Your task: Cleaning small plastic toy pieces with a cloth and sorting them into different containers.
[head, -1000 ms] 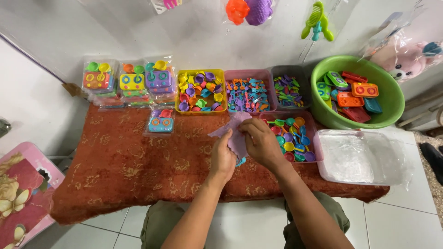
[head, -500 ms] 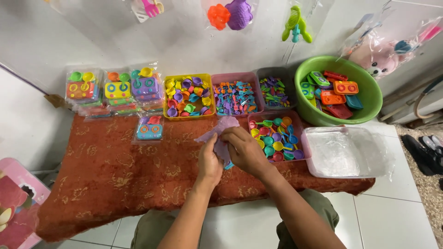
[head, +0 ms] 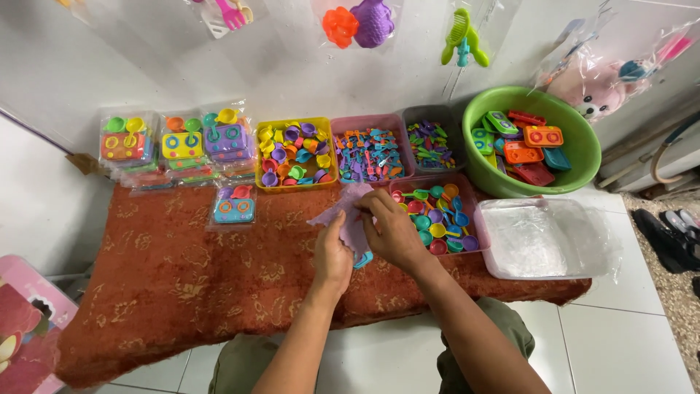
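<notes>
Left hand (head: pixel 332 257), right hand (head: pixel 394 232) both pinch clear bag (head: pixel 348 215) (purple toy inside, probably); blue piece (head: pixel 362 260) half hidden beneath.

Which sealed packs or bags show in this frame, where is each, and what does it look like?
Clear plastic packs of toy stoves: back left, stacked, orange, yellow and purple.
Single clear pack with a blue toy stove: on the red cloth, in front of the stack.
Clear hanging bags of toys: on the wall, orange and purple pieces.
Clear bag with a pink plush toy: upper right.
Thin purple-tinted bag: held by both the left hand and the right hand.
</notes>
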